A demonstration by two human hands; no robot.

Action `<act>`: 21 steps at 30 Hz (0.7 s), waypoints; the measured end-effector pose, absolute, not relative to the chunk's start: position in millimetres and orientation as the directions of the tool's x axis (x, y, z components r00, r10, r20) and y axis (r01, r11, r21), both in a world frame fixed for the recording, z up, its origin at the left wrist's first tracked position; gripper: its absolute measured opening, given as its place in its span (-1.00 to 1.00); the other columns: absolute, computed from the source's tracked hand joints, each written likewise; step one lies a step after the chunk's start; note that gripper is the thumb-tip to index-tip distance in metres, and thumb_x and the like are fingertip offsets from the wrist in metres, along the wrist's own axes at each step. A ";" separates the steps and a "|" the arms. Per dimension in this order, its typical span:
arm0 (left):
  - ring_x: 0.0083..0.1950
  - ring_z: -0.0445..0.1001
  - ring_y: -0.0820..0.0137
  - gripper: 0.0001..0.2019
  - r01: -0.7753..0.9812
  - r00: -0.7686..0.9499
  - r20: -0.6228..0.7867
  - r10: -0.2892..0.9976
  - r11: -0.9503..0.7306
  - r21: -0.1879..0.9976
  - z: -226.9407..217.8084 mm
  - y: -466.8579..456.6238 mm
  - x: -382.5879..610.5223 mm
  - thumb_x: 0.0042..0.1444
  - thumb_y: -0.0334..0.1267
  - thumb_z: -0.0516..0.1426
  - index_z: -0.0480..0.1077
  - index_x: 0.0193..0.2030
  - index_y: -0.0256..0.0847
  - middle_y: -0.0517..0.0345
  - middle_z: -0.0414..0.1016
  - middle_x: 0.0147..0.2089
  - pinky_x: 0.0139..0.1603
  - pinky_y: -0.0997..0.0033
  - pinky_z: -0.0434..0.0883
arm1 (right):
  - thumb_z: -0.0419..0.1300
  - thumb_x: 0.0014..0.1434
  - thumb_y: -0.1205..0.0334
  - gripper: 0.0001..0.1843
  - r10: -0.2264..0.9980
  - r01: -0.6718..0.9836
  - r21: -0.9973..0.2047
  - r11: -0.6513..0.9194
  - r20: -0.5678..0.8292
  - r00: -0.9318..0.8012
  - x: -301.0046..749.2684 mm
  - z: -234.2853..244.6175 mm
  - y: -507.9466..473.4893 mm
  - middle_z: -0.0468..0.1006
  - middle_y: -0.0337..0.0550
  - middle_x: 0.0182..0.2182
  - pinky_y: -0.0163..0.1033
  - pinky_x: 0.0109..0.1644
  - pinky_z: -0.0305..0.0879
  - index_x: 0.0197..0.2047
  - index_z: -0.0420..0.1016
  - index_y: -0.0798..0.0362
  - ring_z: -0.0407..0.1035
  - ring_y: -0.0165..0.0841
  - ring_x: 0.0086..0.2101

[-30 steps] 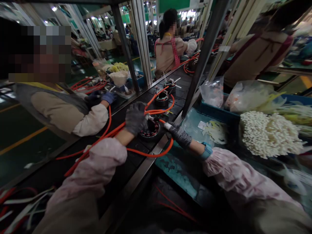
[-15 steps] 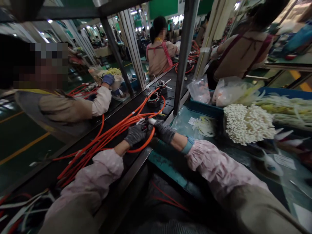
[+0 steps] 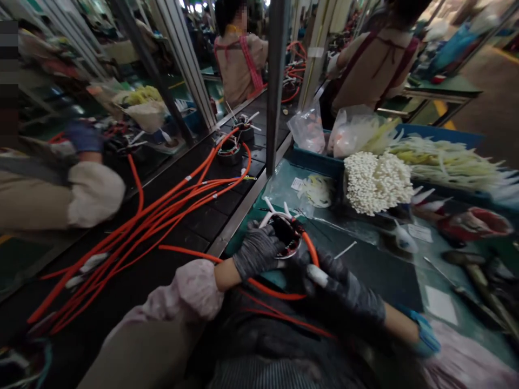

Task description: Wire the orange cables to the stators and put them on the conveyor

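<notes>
My left hand (image 3: 257,251), in a dark grey glove, is closed around the left side of a ring-shaped motor stator (image 3: 295,249) with white sleeves sticking up from it. A thick orange cable (image 3: 311,244) leaves the stator's right side and runs down into my right hand (image 3: 344,286). The fingers of that gloved hand are curled around the cable, one fingertip wrapped in white. From there the cable loops back left under my left wrist. The stator is over the near edge of the green worktop (image 3: 239,237), tilted so that its opening shows.
Left of me runs a black conveyor (image 3: 219,216) with several orange cables (image 3: 162,227) and two more stators (image 3: 229,151). On the right are a bundle of white tubes (image 3: 377,181), plastic bags (image 3: 308,129), a hammer (image 3: 474,270) and a metal post (image 3: 278,81). Co-workers sit beyond.
Both hands have moved from the conveyor edge toward me and right, bringing the stator and its orange cable over the worktop. The view has turned right; the left co-worker is mostly out of frame.
</notes>
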State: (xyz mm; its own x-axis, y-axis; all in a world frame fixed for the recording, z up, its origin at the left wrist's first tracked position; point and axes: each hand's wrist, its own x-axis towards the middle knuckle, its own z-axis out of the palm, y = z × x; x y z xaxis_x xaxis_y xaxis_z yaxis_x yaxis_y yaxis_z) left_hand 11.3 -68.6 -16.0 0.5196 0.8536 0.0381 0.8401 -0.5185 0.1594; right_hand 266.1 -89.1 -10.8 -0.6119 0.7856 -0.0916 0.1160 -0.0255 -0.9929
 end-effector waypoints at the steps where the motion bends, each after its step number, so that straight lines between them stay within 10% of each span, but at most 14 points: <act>1: 0.34 0.47 -0.09 -0.51 0.832 0.541 0.020 0.840 -0.539 0.127 -16.0 -67.7 20.4 0.30 0.11 0.34 0.56 0.27 -0.04 -0.10 0.59 0.33 0.23 -0.19 0.36 | 0.14 0.50 -0.16 -0.56 0.835 0.173 -0.985 0.020 -0.079 -0.544 278.2 -16.3 -93.7 0.64 -0.12 -0.27 -0.20 -0.17 0.55 0.18 0.58 -0.04 0.51 -0.29 -0.27; 9: 0.10 0.55 0.05 -0.59 0.675 0.736 -0.076 0.673 -0.738 0.003 -12.5 -72.7 47.4 0.46 0.08 0.19 0.55 0.20 -0.18 -0.11 0.69 0.06 0.09 -0.04 0.38 | 0.11 0.46 -0.10 -0.57 0.894 0.683 -0.598 0.419 0.138 -0.427 355.5 -31.5 -49.3 0.77 -0.06 -0.22 -0.09 -0.21 0.63 0.11 0.70 -0.09 0.64 -0.12 -0.27; 15: 0.27 0.52 0.32 -0.63 0.409 0.910 0.199 0.365 -0.868 -0.280 -7.2 -67.2 -12.3 0.49 -0.40 0.09 0.48 0.32 0.00 0.21 0.60 0.34 0.19 0.23 0.35 | 0.15 0.50 0.16 -0.55 0.678 0.705 -0.084 0.704 0.375 -0.632 342.1 -40.4 -39.2 0.75 0.02 -0.11 -0.04 -0.08 0.59 0.39 0.51 -0.04 0.62 -0.12 -0.16; 18: 0.35 0.49 0.38 -0.64 0.367 0.928 0.164 0.334 -0.896 -0.249 5.3 -48.8 -22.9 0.50 -0.43 0.05 0.52 0.22 0.07 0.32 0.56 0.39 0.34 0.24 0.32 | 0.19 0.46 0.33 -0.54 0.458 0.452 -0.101 0.886 0.331 -0.825 316.3 -18.5 -22.4 0.65 -0.14 0.22 0.00 0.18 0.50 0.32 0.54 -0.28 0.51 -0.15 0.19; 21: 0.32 0.53 0.38 -0.72 0.413 0.910 0.035 0.413 -0.911 0.008 17.6 -27.7 -8.0 0.49 -0.34 0.11 0.60 0.05 0.13 0.35 0.64 0.28 0.43 0.21 0.32 | 0.25 0.38 0.37 -0.71 0.368 0.263 -0.472 0.842 0.146 -0.918 284.7 1.8 7.0 0.71 -0.26 0.15 -0.07 0.19 0.47 0.01 0.69 -0.21 0.54 -0.25 0.10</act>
